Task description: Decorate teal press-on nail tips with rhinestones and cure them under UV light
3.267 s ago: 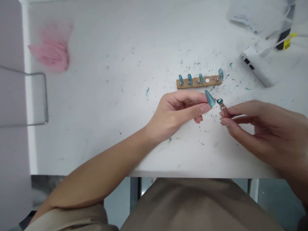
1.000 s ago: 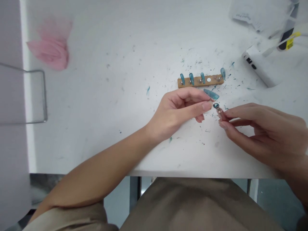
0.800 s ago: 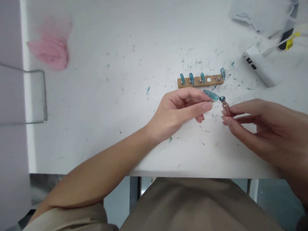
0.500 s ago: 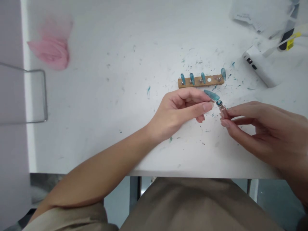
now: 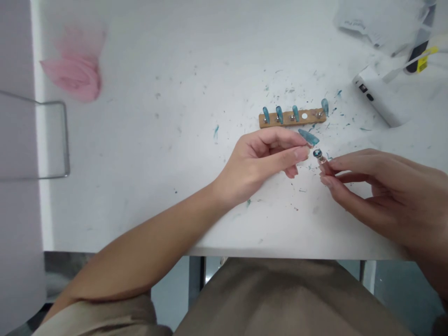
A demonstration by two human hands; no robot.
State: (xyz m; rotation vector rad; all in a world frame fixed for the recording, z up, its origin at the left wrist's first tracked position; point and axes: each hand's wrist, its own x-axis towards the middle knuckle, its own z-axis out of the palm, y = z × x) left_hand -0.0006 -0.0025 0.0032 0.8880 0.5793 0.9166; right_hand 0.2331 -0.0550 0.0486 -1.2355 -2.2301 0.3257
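Observation:
Between thumb and forefinger, my left hand (image 5: 262, 161) pinches the base of a blue press-on nail (image 5: 308, 137), its wide face turned up. My right hand (image 5: 388, 191) grips a short pink-gold tool with a round shiny head (image 5: 322, 162) between thumb and fingers. That head is just below and beside the nail, with a small gap. Behind my left hand lies a wooden nail stand (image 5: 285, 120) with several blue nails on metal pegs and one bare white spot.
A white handheld device (image 5: 380, 100) with a cable lies on the right. Behind it are a white packet (image 5: 378, 21) and a black-ended item (image 5: 416, 56). A pink cloth (image 5: 75, 77) rests at the left. Blue specks dot the white table (image 5: 140, 140). A metal wire frame (image 5: 66, 140) juts over its left edge.
The head of the tool in my right hand has drawn slightly down and away from the nail. The nail has tilted a little in my left fingers.

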